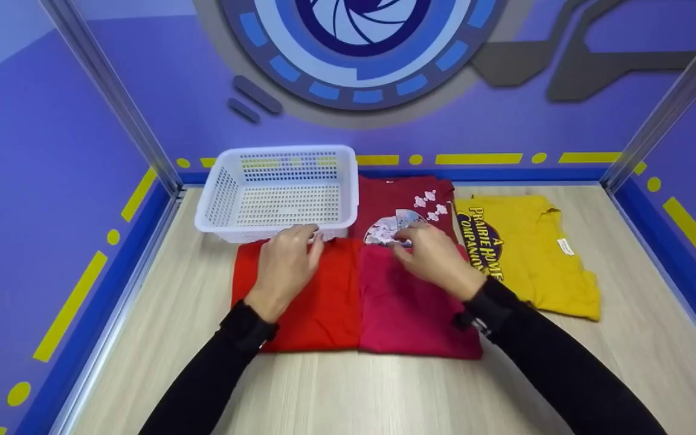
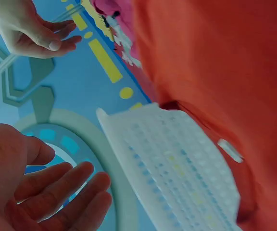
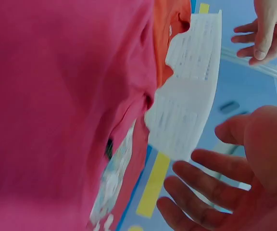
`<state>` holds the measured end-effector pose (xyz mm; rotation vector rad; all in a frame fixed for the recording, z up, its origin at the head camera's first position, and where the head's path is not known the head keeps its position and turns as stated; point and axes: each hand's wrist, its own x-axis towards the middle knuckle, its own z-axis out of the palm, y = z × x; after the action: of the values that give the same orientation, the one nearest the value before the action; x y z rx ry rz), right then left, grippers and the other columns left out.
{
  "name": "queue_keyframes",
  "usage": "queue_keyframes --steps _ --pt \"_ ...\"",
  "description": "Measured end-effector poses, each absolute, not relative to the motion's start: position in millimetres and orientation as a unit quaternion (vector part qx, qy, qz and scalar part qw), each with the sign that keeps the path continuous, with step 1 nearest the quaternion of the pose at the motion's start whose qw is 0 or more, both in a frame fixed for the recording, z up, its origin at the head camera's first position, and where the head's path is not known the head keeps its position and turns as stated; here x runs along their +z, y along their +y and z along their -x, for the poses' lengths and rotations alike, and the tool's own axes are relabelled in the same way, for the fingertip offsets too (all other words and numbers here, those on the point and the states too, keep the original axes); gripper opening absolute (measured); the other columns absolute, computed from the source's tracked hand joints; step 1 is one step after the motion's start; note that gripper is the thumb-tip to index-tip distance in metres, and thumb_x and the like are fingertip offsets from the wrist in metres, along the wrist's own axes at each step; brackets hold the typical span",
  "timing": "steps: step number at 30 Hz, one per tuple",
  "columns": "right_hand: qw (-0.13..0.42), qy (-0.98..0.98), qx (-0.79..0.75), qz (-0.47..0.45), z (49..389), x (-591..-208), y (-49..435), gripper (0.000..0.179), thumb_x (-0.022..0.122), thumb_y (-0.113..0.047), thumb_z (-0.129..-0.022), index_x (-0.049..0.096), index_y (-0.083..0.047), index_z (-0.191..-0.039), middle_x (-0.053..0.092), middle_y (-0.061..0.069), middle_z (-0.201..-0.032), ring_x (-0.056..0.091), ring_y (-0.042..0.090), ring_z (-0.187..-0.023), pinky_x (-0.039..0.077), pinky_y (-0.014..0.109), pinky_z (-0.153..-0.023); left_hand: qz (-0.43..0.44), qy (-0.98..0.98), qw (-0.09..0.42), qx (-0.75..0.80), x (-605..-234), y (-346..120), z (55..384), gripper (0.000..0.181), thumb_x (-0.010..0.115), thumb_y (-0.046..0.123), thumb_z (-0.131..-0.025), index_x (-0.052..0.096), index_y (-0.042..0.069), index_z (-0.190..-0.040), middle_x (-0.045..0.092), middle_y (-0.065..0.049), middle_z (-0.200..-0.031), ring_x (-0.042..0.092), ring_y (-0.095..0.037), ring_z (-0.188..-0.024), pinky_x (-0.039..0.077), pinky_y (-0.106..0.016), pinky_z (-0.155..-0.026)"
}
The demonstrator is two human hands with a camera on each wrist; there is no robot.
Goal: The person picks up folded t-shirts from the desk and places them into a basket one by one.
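Note:
My left hand [image 1: 287, 263] hovers over a bright red folded shirt [image 1: 330, 296], its fingertips near the front rim of a white plastic basket [image 1: 275, 233]. In the left wrist view the left hand's fingers [image 2: 61, 192] are loosely bent with nothing between them. My right hand [image 1: 435, 257] is above a crimson folded shirt [image 1: 414, 317], fingertips over the print of a dark red shirt [image 1: 378, 199] behind it. The right hand's fingers [image 3: 210, 185] are spread and relaxed, holding nothing, in the right wrist view. The two front shirts lie flat, side by side.
A yellow shirt [image 1: 541, 260] with dark lettering lies on the right, beside the dark red one. The wooden tabletop [image 1: 324, 393] is bounded by a purple back wall [image 1: 161, 90] and side panels, joined by metal posts [image 1: 112, 90].

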<state>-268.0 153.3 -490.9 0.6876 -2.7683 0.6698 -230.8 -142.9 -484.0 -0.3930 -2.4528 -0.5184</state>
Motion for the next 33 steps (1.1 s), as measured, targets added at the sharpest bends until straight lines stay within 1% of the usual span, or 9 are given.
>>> queue_keyframes --steps 3,7,9,14,18,21,26,29,33 --pt "0.098 -0.939 0.213 -0.250 273.6 -491.7 136.9 0.033 0.076 -0.027 -0.102 0.082 -0.002 -0.122 0.081 0.020 -0.119 0.074 0.040 -0.116 0.059 0.056 -0.106 0.135 -0.928 0.292 -0.185 -490.5 -154.7 227.4 0.014 0.073 0.020 -0.105 0.080 0.008 -0.104 0.082 -0.011 -0.097 0.078 -0.037 -0.085 0.066 -0.051 -0.072" --pt "0.108 -0.946 0.174 -0.253 281.2 -494.3 122.9 0.048 0.075 -0.039 -0.103 0.076 -0.001 -0.133 0.076 0.023 -0.133 0.067 0.045 -0.129 0.051 0.060 -0.118 0.134 -0.930 0.293 -0.175 -497.9 -169.1 226.3 0.020 0.074 0.021 -0.105 0.080 0.006 -0.116 0.082 -0.012 -0.111 0.077 -0.037 -0.100 0.065 -0.050 -0.088" --pt "0.102 -0.948 0.166 -0.254 284.5 -497.0 118.9 0.050 0.075 -0.041 -0.103 0.076 -0.001 -0.133 0.074 0.022 -0.135 0.067 0.045 -0.130 0.051 0.060 -0.117 0.130 -0.931 0.294 -0.171 -500.4 -176.3 225.9 0.021 0.074 0.021 -0.105 0.080 0.004 -0.114 0.082 -0.013 -0.111 0.076 -0.038 -0.103 0.063 -0.050 -0.091" --pt "0.065 -0.940 0.181 -0.283 296.1 -506.6 103.6 0.033 0.075 -0.029 -0.103 0.081 0.001 -0.116 0.080 0.021 -0.118 0.070 0.043 -0.120 0.052 0.057 -0.110 0.086 -0.942 0.273 -0.176 -508.2 -200.5 225.1 0.022 0.073 0.019 -0.103 0.078 0.002 -0.091 0.077 -0.016 -0.087 0.074 -0.043 -0.084 0.060 -0.054 -0.073" --pt "0.031 -0.946 0.165 -0.277 305.0 -515.2 85.4 0.030 0.072 -0.027 -0.104 0.082 -0.001 -0.116 0.077 0.022 -0.113 0.065 0.044 -0.114 0.052 0.058 -0.105 0.026 -0.961 0.216 -0.170 -520.0 -225.4 226.2 0.024 0.072 0.022 -0.104 0.077 0.000 -0.094 0.075 -0.021 -0.087 0.073 -0.049 -0.083 0.060 -0.059 -0.071" --pt "0.004 -0.956 0.138 -0.260 309.7 -521.4 73.9 0.031 0.071 -0.030 -0.106 0.082 -0.004 -0.115 0.071 0.022 -0.116 0.060 0.045 -0.114 0.052 0.058 -0.103 -0.020 -0.976 0.152 -0.155 -528.4 -242.5 229.5 0.027 0.071 0.024 -0.105 0.076 -0.002 -0.106 0.076 -0.026 -0.103 0.071 -0.052 -0.099 0.061 -0.062 -0.083" --pt "-0.034 -0.968 0.097 -0.230 315.9 -529.2 58.4 0.037 0.072 -0.037 -0.105 0.081 -0.002 -0.112 0.065 0.022 -0.120 0.055 0.043 -0.120 0.047 0.056 -0.107 -0.078 -0.984 0.043 -0.154 -534.3 -265.5 236.2 0.042 0.069 0.027 -0.106 0.071 -0.007 -0.130 0.070 -0.031 -0.132 0.066 -0.053 -0.124 0.058 -0.065 -0.102" --pt "-0.035 -0.971 0.082 -0.221 317.6 -531.0 52.0 0.037 0.074 -0.037 -0.104 0.082 -0.001 -0.109 0.066 0.021 -0.121 0.055 0.041 -0.120 0.045 0.054 -0.107 -0.092 -0.982 -0.002 -0.163 -534.7 -274.5 241.3 0.047 0.069 0.031 -0.106 0.070 -0.007 -0.133 0.068 -0.032 -0.135 0.065 -0.053 -0.127 0.058 -0.065 -0.104" --pt "-0.007 -0.970 0.076 -0.230 316.7 -531.2 45.5 0.033 0.076 -0.033 -0.101 0.084 -0.002 -0.109 0.069 0.021 -0.123 0.057 0.041 -0.118 0.046 0.053 -0.102 -0.091 -0.980 -0.028 -0.177 -535.2 -282.5 246.3 0.046 0.071 0.032 -0.105 0.072 -0.006 -0.130 0.070 -0.031 -0.132 0.067 -0.051 -0.125 0.059 -0.062 -0.103"
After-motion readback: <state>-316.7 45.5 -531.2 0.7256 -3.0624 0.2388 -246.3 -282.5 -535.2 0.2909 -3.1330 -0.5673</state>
